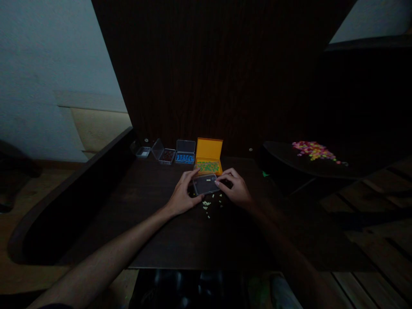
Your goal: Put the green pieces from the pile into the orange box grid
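Note:
A small clear plastic box (206,184) lies on the dark table (154,223), held between both hands. My left hand (183,195) grips its left edge with thumb and fingers curled round it. My right hand (234,187) pinches its right edge, fingers bent. Several small pale beads (207,205) lie scattered on the table just in front of the box. Right behind the box stands an open yellow box (209,159) with green and yellow beads inside.
Along the table's back edge stand an open clear box of blue beads (185,156), one of dark red beads (166,154) and a small clear box (143,151). A heap of bright mixed beads (313,150) lies on a dark surface at right. A raised rim borders the table's left side.

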Motion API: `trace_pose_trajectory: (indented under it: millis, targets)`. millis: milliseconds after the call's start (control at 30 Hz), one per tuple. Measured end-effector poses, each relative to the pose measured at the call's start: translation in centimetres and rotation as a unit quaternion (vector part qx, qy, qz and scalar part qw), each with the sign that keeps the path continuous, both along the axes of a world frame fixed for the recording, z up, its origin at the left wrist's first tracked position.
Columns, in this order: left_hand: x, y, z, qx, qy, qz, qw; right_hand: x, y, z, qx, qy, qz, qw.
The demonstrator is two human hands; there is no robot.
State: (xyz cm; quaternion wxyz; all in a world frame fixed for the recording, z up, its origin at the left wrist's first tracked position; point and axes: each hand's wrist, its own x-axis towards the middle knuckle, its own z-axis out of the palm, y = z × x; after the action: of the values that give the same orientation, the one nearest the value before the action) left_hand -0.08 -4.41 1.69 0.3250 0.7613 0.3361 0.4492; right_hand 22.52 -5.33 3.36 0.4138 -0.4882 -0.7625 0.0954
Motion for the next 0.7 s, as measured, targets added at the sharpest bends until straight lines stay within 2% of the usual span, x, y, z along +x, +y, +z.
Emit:
trace_pose_trajectory:
  millis: [133,267,533,700]
  targets:
    - [0.35,-0.83,0.42,0.003,-0.003,-0.041,0.999,0.11,0.18,-0.64,0.004,-0.049,-0.015,0.999]
    - [0.48,-1.1,0.5,0.0,-0.013,-0.048,0.999,0.12,0.13,-0.75,0.023,-0.086,-0.016,0.996]
    - [0.41,-0.88,0.43,-0.008,-0.024,-0.05,0.998,0.26,0.16,-0.74,0.012,-0.084,-0.009,0.996]
    - [0.42,-0.94,0.42,-0.012,-0.03,-0.052,0.998,0.42,0.14,-0.8,-0.013,-0.072,0.023,0.997]
